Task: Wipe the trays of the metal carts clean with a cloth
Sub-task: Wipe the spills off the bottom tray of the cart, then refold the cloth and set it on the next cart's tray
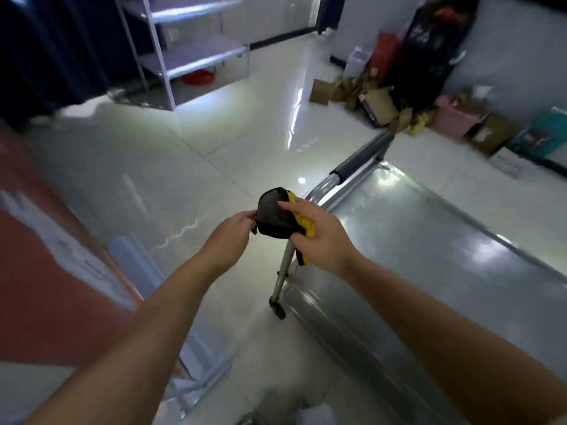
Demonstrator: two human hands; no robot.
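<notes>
The cloth, a bunched dark grey rag with a bright yellow side, is held up in the air between both hands, above the near left corner of the metal cart and not touching its tray. Far left, a reddish-brown surface with a pale edge runs along the floor side of the view; it is too blurred to tell what it is. Beyond it stands a light grey metal shelving rack against a dark curtain. The left hand pinches the cloth's left edge, fingertips closed on the fabric. The right hand grips the yellow side, thumb laid across the top and fingers curled round it. Below the hands a slanted cart leg ends in a small black caster on the glossy white tiled floor. To the right lies the shiny stainless-steel cart tray, its tubular handle with a dark foam sleeve at the far end. Cardboard boxes and bags are piled along the right wall.
</notes>
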